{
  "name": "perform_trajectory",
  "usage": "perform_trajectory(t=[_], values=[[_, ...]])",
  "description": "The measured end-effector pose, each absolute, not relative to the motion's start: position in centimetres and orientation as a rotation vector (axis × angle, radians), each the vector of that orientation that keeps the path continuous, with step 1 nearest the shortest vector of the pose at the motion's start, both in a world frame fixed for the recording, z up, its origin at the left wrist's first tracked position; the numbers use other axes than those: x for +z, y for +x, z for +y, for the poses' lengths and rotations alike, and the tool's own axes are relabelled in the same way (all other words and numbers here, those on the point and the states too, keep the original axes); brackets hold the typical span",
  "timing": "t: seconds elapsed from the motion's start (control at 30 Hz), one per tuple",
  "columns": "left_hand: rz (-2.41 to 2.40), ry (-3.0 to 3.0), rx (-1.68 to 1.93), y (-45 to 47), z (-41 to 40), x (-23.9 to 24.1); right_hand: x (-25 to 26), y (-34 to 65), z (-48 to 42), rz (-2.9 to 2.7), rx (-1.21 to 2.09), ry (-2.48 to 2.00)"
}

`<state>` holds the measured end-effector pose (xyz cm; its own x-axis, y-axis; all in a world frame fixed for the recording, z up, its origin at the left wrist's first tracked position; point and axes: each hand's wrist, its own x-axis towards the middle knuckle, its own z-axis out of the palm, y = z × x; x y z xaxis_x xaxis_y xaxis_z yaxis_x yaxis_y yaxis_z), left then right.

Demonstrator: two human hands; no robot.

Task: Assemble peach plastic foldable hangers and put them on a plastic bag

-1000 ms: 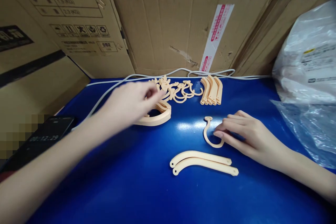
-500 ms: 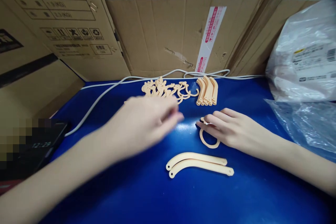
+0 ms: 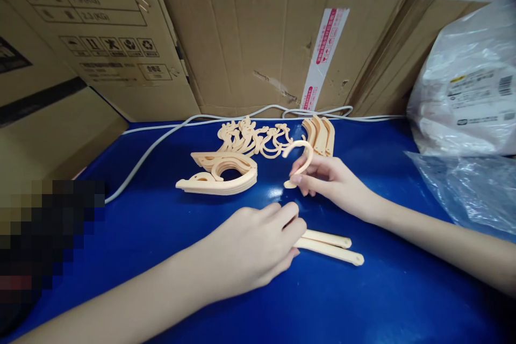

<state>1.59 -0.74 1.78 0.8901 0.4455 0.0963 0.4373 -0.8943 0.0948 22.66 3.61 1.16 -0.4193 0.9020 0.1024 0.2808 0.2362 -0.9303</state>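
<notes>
My right hand (image 3: 327, 181) pinches a peach plastic hook (image 3: 300, 157) and holds it upright just above the blue table (image 3: 169, 226). My left hand (image 3: 258, 247) lies over the left ends of two curved peach arm pieces (image 3: 332, 250) near the front, fingers closed on them. A stack of flat peach hanger bodies (image 3: 220, 174) lies left of centre. Behind it sit a pile of loose hooks (image 3: 252, 140) and a row of curved arm pieces (image 3: 320, 137).
Cardboard boxes (image 3: 250, 48) wall the table's back and left. A white cable (image 3: 161, 142) runs along the back edge. Clear plastic bags (image 3: 467, 118) fill the right side. A blurred dark object (image 3: 44, 231) lies at the left edge.
My left hand left the hanger stack and came down onto the two arm pieces. My right hand picked the hook off the table and raised it upright.
</notes>
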Motion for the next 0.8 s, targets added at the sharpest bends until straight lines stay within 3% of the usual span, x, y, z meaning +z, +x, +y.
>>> perform_trajectory(t=[0.13, 0.43, 0.63, 0.8], values=[[0.675, 2.995, 0.311, 1.8, -0.7, 0.7, 0.1, 21.7, 3.6, -1.647, 1.420, -1.093], [0.697, 2.993, 0.449, 1.4, -1.0, 0.4, -0.6, 22.0, 3.6, -1.702, 1.398, -1.072], [0.695, 3.083, 0.725, 1.2, -0.8, 0.3, -0.8, 22.1, 3.7, -1.704, 1.385, -1.064], [0.714, 3.065, 0.701, 1.0, -0.5, 0.1, -0.7, 22.0, 3.7, -1.692, 1.379, -1.065]])
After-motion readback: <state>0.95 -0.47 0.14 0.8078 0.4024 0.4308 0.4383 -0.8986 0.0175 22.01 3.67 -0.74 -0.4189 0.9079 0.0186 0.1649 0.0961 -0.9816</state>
